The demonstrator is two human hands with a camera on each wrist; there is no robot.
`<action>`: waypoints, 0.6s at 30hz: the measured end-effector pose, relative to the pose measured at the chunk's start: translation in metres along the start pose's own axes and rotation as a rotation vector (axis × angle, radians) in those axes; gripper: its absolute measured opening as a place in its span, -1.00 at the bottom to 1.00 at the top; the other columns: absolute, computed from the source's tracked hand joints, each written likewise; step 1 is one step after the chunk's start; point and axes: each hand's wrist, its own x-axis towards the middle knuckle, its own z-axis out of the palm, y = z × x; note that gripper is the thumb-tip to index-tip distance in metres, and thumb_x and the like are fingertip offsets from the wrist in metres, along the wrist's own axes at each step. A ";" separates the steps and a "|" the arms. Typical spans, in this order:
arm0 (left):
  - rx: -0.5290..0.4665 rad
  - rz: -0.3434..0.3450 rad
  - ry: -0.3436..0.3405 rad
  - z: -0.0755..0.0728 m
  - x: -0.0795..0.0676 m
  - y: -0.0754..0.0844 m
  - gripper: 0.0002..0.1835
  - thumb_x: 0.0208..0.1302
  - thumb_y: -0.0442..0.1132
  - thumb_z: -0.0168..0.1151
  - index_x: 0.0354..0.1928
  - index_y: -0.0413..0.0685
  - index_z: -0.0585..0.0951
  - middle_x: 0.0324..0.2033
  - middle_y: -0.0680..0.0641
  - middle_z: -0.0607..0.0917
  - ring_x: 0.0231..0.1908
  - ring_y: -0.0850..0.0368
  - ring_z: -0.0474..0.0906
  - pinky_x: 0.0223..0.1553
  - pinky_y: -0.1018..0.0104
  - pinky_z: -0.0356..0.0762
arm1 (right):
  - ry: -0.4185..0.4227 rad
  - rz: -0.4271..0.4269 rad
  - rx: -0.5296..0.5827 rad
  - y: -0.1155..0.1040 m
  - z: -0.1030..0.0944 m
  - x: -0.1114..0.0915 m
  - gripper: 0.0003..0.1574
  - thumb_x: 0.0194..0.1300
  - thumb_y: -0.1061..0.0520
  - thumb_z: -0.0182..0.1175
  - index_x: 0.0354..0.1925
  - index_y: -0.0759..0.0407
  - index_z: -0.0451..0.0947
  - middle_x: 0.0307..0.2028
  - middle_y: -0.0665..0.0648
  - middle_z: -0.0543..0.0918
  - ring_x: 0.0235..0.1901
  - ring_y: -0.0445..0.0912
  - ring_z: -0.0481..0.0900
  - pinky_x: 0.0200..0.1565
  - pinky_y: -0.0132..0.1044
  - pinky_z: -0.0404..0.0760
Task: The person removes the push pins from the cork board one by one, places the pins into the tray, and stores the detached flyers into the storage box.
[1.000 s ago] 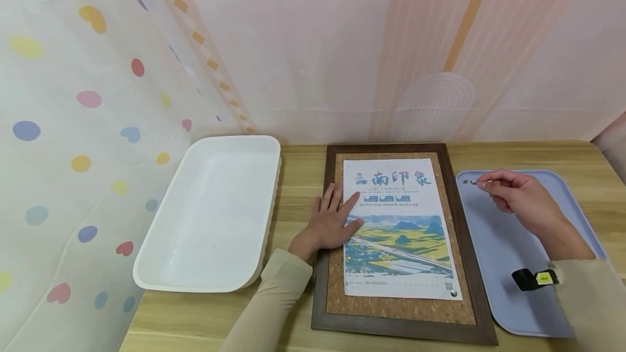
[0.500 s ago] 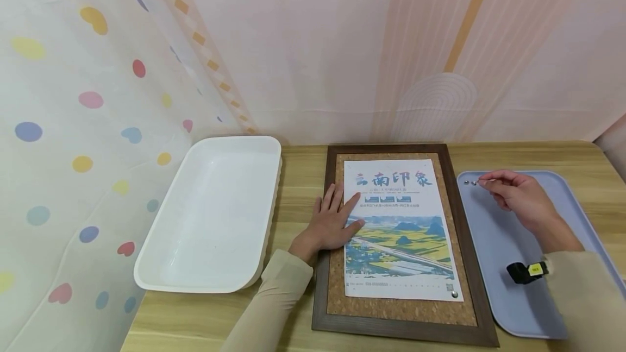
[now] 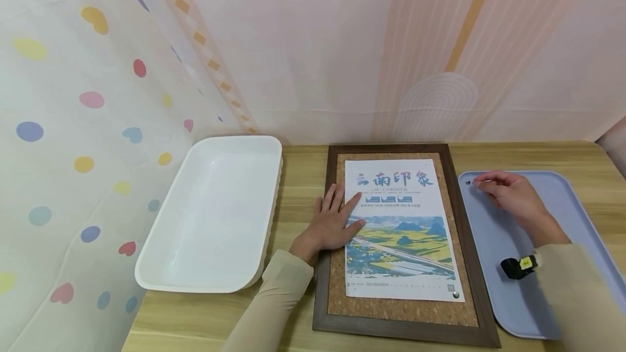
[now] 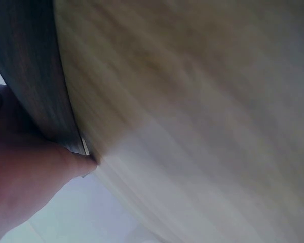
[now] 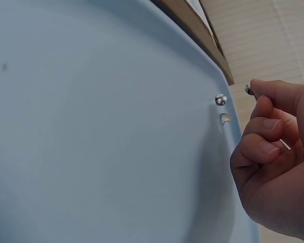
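Observation:
My left hand (image 3: 330, 227) lies with fingers spread over the left edge of a printed poster (image 3: 401, 249), which rests on a wood-framed cork board (image 3: 401, 308). A silver thumbtack (image 3: 456, 294) sits at the poster's lower right corner. Over the upper left corner of the blue tray (image 3: 504, 265), my right hand (image 3: 513, 194) pinches a silver thumbtack (image 5: 249, 89) between thumb and forefinger. Its other fingers are curled in. Beneath it, another round-headed thumbtack (image 5: 221, 99) and a small shiny piece (image 5: 225, 118) lie on the tray near its rim.
To the left stands a deep white basin (image 3: 210, 216) on the wooden table (image 3: 298, 178). The board's dark frame (image 3: 481, 287) runs close along the tray's left rim. A patterned curtain (image 3: 313, 58) hangs behind and to the left of the table.
My right hand has shifted a little left and its wrist has turned, so it now covers one of the two tacks that showed beside it. My left hand stays in place.

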 end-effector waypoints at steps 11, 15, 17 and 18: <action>-0.007 0.007 0.000 -0.001 -0.001 0.000 -0.29 0.53 0.22 -0.22 0.60 0.26 -0.09 0.56 -0.10 -0.42 0.53 -0.07 -0.60 0.46 -0.23 -0.46 | 0.008 0.045 -0.062 0.001 0.004 0.002 -0.83 0.45 -0.03 0.15 -0.22 -0.09 0.66 -0.49 -0.30 0.51 -0.48 -0.26 0.38 -0.47 -0.34 0.42; -0.009 0.010 0.006 -0.001 0.000 0.001 -0.29 0.53 0.21 -0.20 0.60 0.25 -0.07 0.56 -0.12 -0.40 0.53 -0.08 -0.59 0.46 -0.24 -0.44 | 0.015 0.046 -0.108 0.004 0.006 0.003 -0.70 0.47 -0.05 0.13 -0.11 0.12 0.64 -0.43 -0.36 0.53 -0.42 -0.25 0.40 -0.43 -0.32 0.44; -0.010 0.009 0.005 -0.001 0.000 0.001 -0.29 0.53 0.20 -0.20 0.60 0.25 -0.08 0.56 -0.12 -0.40 0.53 -0.08 -0.59 0.46 -0.24 -0.44 | 0.018 0.046 -0.126 0.005 0.007 0.003 -0.64 0.47 -0.06 0.12 -0.07 0.19 0.62 -0.42 -0.35 0.52 -0.40 -0.24 0.40 -0.42 -0.31 0.45; -0.010 0.009 0.005 -0.001 0.000 0.001 -0.29 0.53 0.20 -0.20 0.60 0.25 -0.08 0.56 -0.12 -0.40 0.53 -0.08 -0.59 0.46 -0.24 -0.44 | 0.020 0.046 -0.132 0.005 0.007 0.003 -0.62 0.47 -0.06 0.12 -0.05 0.22 0.61 -0.41 -0.34 0.52 -0.40 -0.23 0.40 -0.42 -0.31 0.45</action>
